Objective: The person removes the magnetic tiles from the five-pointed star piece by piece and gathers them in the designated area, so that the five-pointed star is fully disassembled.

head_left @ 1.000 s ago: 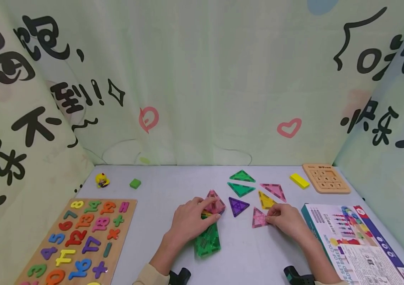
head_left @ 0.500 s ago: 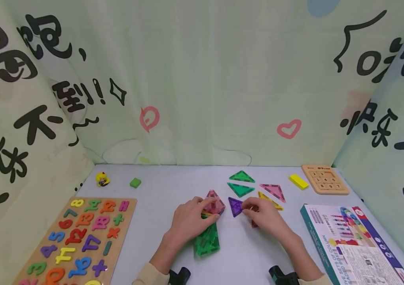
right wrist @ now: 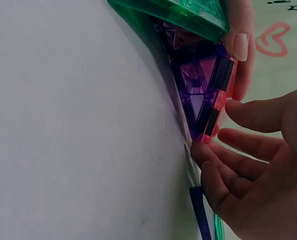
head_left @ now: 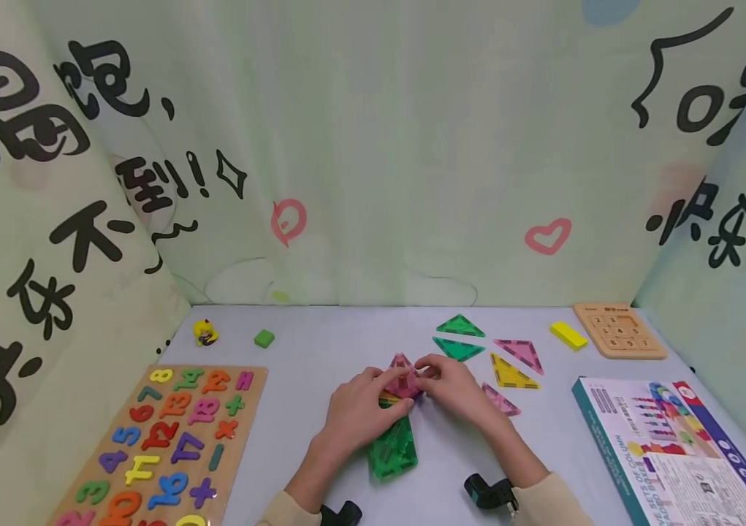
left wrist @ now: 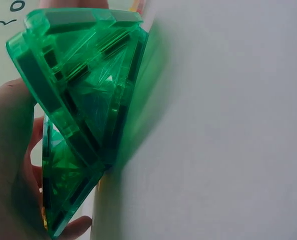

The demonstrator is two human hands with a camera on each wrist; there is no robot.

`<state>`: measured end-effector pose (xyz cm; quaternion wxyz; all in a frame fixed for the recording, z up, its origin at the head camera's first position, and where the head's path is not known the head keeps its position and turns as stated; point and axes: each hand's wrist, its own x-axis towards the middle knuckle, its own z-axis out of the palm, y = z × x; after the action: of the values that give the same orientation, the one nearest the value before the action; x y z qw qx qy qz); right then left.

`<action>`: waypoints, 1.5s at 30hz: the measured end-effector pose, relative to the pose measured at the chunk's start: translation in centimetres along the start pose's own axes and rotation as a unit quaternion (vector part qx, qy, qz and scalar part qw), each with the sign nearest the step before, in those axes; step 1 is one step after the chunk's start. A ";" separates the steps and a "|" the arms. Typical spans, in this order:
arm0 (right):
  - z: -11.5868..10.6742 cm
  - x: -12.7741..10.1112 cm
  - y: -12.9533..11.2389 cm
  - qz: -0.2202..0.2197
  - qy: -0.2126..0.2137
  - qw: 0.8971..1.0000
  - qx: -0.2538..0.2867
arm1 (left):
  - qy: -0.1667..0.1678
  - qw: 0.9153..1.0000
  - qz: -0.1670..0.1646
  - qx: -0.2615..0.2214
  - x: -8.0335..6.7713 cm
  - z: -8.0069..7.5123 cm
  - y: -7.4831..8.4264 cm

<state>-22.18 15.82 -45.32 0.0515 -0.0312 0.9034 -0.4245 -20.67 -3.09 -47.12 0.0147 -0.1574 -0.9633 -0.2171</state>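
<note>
My left hand (head_left: 361, 410) grips a build of translucent magnetic tiles lying on the table. Its green section (head_left: 394, 449) points toward me, a yellow strip shows beside the fingers, and its pink end (head_left: 401, 382) is on the far side. The left wrist view shows the green tiles (left wrist: 96, 90) close up. My right hand (head_left: 458, 391) has its curled fingertips at the pink end. In the right wrist view thumb and fingers surround the narrow tip of a purple tile (right wrist: 196, 97) edged with pink. Part of the contact is hidden.
Loose triangle tiles lie right of the build: green (head_left: 459, 348), yellow (head_left: 512, 372) and pink (head_left: 520, 355). A number board (head_left: 169, 438) is on the left, a printed box (head_left: 675, 446) on the right. Behind stand a yellow block (head_left: 568, 336) and wooden board (head_left: 619, 332).
My right hand has moved left from the near pink triangle, over the purple triangle, to the build's pink end. The purple triangle's spot is now covered by the hand. My left hand keeps its hold.
</note>
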 end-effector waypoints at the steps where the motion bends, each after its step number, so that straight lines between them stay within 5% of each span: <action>1: -0.1 0.1 0.0 0.006 0.002 1.000 0.003 | 0.001 1.000 0.000 0.001 0.0 0.0 0.1; 10: -1.0 0.4 -0.3 0.053 0.006 0.994 0.093 | 0.002 1.000 -0.006 -0.016 -0.1 0.0 -0.2; 21: -1.8 1.0 0.2 0.074 -0.043 0.969 0.231 | 0.010 0.997 -0.023 -0.070 -0.3 -0.5 -0.1; 36: -2.9 1.0 0.6 0.074 -0.051 0.961 0.263 | 0.005 0.994 -0.056 -0.099 -0.4 -0.2 0.0; 45: -4.5 3.8 -0.6 0.024 0.015 0.982 0.188 | 0.004 0.993 -0.054 -0.101 -0.2 -0.5 -0.4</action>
<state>-26.48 18.49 -42.32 0.0527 0.0071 0.8085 -0.5861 -20.59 -3.75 -46.84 -0.0094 -0.1051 -0.9436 -0.3139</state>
